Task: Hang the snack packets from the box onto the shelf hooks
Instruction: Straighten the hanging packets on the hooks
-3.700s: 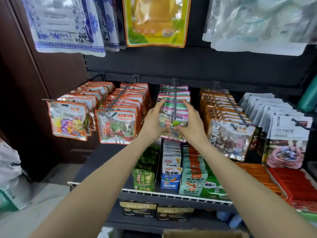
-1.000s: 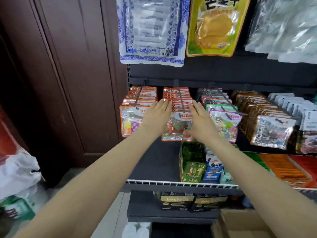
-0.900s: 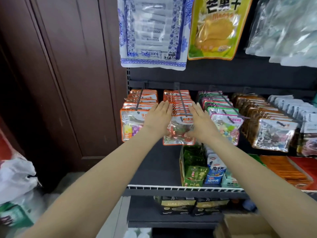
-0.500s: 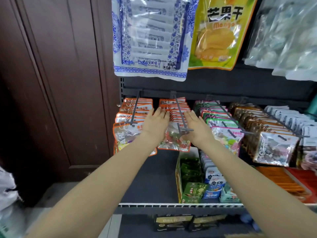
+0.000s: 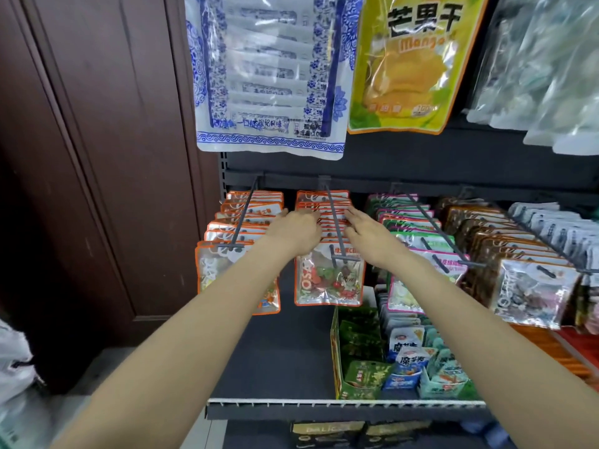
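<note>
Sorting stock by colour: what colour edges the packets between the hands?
Orange edging, clearest in the head view.

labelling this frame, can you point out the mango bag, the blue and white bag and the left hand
mango bag [image 5: 411, 66], head view, on the yellow fruit picture
blue and white bag [image 5: 269, 76], head view, on its clear middle panel
left hand [image 5: 296, 230], head view, on the back of the hand

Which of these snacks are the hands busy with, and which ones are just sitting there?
Part of the job:
- left hand and right hand, either side of the hook
- orange-edged packets hanging on that hook

Just sitting there:
- mango bag
- blue-and-white bag
- green box on the shelf
- white bag on the floor
</note>
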